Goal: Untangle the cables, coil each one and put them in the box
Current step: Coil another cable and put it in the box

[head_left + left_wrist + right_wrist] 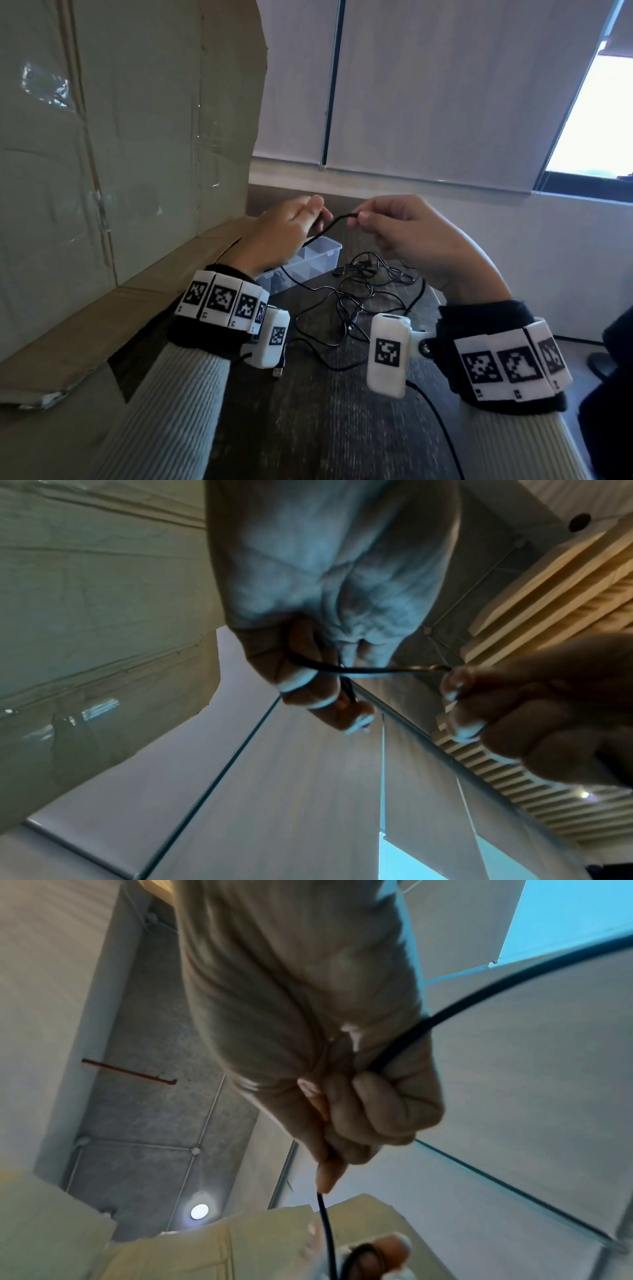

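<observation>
Clearly the job is in its early part: most of the tangled cables (359, 294) lie in a loose black knot on the dark bench (308, 428), in the centre of the head view, none of them coiled as far as can be seen. The clear plastic box (308, 263), with its divided compartments, sits just left of the knot beside a large cardboard sheet (102, 171); something dark shows in one near compartment, but whether it is a stored cable cannot be told. One black cable (337, 221) is lifted above the box, held short between both hands. The left hand (287, 233) pinches it with curled fingers, and the right hand (404, 236) pinches the other side between thumb and forefinger, the rest of the cable trailing down past its palm. The cable looks thin, matte and limp, so it should bend into loops easily. A USB plug (279, 371) lies on the bench near the left wrist.
</observation>
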Demonstrator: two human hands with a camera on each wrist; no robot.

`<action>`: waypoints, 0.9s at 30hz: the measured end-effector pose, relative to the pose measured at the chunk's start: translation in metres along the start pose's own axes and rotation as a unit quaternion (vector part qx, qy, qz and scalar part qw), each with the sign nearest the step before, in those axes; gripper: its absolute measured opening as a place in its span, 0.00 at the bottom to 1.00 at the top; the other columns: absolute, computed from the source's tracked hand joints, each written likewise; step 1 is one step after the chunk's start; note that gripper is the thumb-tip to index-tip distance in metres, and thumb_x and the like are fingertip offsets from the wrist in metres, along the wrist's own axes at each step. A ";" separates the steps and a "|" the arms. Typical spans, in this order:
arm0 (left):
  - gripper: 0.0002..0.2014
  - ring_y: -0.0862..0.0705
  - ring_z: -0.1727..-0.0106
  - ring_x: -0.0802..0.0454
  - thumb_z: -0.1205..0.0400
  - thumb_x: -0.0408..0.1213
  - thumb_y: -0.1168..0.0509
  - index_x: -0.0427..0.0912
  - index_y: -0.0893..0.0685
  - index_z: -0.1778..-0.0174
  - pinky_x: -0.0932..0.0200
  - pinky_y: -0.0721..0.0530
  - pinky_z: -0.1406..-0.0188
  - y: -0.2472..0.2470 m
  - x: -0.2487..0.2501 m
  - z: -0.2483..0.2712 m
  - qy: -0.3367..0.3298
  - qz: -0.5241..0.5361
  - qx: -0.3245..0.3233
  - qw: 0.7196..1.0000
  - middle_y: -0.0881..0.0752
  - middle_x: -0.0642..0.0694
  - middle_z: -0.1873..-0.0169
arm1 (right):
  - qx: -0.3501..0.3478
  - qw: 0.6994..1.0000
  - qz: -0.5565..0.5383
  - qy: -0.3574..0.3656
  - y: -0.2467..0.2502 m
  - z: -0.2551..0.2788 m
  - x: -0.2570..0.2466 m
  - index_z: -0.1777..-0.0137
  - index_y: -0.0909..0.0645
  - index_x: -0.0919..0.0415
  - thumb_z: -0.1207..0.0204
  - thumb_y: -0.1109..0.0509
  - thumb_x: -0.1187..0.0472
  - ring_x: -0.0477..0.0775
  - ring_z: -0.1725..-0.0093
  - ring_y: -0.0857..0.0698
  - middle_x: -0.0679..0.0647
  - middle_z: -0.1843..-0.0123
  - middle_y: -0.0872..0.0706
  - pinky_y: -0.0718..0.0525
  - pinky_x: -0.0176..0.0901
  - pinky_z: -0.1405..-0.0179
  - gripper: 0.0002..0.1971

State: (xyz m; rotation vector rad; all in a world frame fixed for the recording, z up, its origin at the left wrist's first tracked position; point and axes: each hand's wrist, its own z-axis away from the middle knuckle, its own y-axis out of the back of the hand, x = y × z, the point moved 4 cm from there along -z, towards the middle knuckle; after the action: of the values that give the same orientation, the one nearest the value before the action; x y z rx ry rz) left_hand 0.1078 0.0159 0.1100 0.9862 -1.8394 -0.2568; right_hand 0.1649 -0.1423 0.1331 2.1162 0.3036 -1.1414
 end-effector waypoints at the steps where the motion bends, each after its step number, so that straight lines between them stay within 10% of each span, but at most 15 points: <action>1: 0.25 0.17 0.61 0.50 0.16 0.62 0.51 0.47 0.16 0.51 0.49 0.19 0.54 -0.002 0.002 0.001 -0.005 -0.004 -0.037 0.999 0.14 0.43 0.60 | 0.025 1.000 0.005 0.006 0.004 -0.001 0.001 0.59 0.16 0.55 0.15 0.38 0.64 0.32 0.80 0.25 0.34 0.80 0.21 0.33 0.32 0.68 0.12; 5: 0.13 0.26 0.71 0.62 0.16 0.48 0.38 0.43 0.15 0.55 0.65 0.26 0.64 -0.009 0.012 0.001 -0.049 0.010 -0.110 0.993 0.19 0.52 0.69 | 0.100 0.995 -0.005 -0.003 0.011 -0.005 0.007 0.61 0.16 0.56 0.16 0.37 0.65 0.36 0.83 0.29 0.34 0.84 0.25 0.34 0.37 0.69 0.13; 11: 0.15 0.32 0.75 0.63 0.11 0.39 0.48 0.43 0.23 0.62 0.71 0.31 0.74 -0.007 0.016 0.000 -0.063 0.123 -0.087 0.987 0.26 0.54 0.73 | 0.151 0.988 -0.009 0.015 0.017 -0.008 0.011 0.57 0.12 0.52 0.17 0.33 0.60 0.34 0.81 0.26 0.33 0.81 0.22 0.34 0.34 0.70 0.10; 14: 0.16 0.15 0.57 0.57 0.11 0.39 0.52 0.42 0.25 0.62 0.63 0.16 0.54 0.001 0.015 -0.002 -0.037 0.278 -0.012 0.960 0.16 0.50 0.64 | 0.142 0.989 0.002 0.033 0.016 -0.008 0.011 0.53 0.11 0.52 0.17 0.34 0.60 0.30 0.79 0.24 0.30 0.78 0.20 0.33 0.27 0.71 0.09; 18: 0.18 0.16 0.36 0.45 0.09 0.40 0.56 0.44 0.30 0.62 0.48 0.15 0.40 0.011 0.010 -0.008 0.014 0.490 0.096 0.866 0.12 0.41 0.44 | 0.065 0.997 0.030 0.020 0.003 -0.012 0.020 0.50 0.11 0.54 0.17 0.34 0.61 0.37 0.78 0.29 0.34 0.79 0.20 0.32 0.26 0.74 0.09; 23: 0.19 0.09 0.60 0.49 0.09 0.42 0.59 0.43 0.29 0.62 0.42 0.12 0.49 0.015 0.012 -0.008 0.019 0.575 0.108 0.811 0.12 0.47 0.69 | -0.073 0.996 0.056 0.004 -0.022 -0.012 0.024 0.47 0.10 0.54 0.16 0.34 0.60 0.39 0.80 0.33 0.42 0.79 0.28 0.34 0.28 0.77 0.10; 27: 0.16 0.33 0.80 0.60 0.09 0.41 0.55 0.43 0.32 0.62 0.62 0.20 0.78 0.013 0.010 -0.008 0.036 0.546 0.139 0.825 0.30 0.53 0.79 | -0.178 0.982 0.069 0.001 -0.034 -0.004 0.020 0.44 0.11 0.55 0.16 0.35 0.61 0.46 0.76 0.36 0.45 0.77 0.31 0.35 0.34 0.75 0.11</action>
State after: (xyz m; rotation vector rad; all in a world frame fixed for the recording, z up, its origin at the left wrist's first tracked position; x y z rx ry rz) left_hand 0.1062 0.0185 0.1279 -0.0138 -2.1024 0.7551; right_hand 0.1618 -0.1174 0.1024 1.7951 0.3288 -0.9263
